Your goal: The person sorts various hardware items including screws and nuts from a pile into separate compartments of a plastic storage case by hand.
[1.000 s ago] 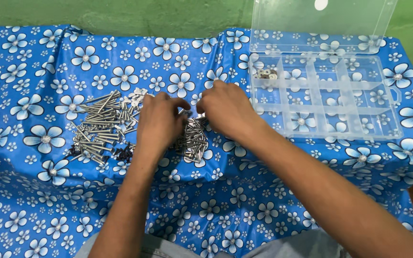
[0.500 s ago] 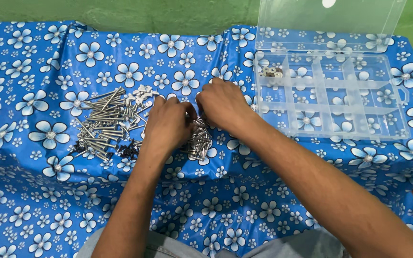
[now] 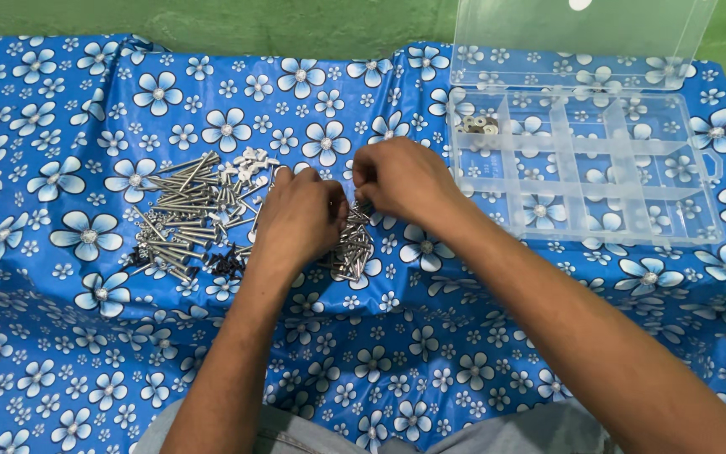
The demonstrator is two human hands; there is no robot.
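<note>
Two hands meet over one heap of hardware on a worktop [image 3: 60,353] covered in blue flowered cloth.

Item 1: left hand [image 3: 300,220]. Fingers curled downward and drawn together, tips buried at the edge of the small screw pile [image 3: 353,248]; what they pinch, if anything, cannot be told.

Item 2: right hand [image 3: 403,181]. Fingers bunched at its 9 o'clock side, tips touching or nearly touching those of the left hand; a small metal piece seems nipped there, but it is too hidden to name.

Item 3: small screw pile. Short bright screws, lying directly beneath both sets of fingertips, at 6 o'clock from the right hand; the right hand's tips are slightly nearer its top.

Item 4: long bolts [image 3: 182,210]. Loose bundle at 9 o'clock from the left hand, long axes running mostly 3 to 9 o'clock, a few skewed; black screws [image 3: 227,265] lie just below them, white plastic pieces [image 3: 249,161] just above.

Item 5: clear compartment box [image 3: 699,231]. Lid raised, at 3 o'clock from the right hand, well apart from the left; washers [image 3: 478,125] sit in its far-left compartment. Judged nearer arm for the box: the right.
</note>
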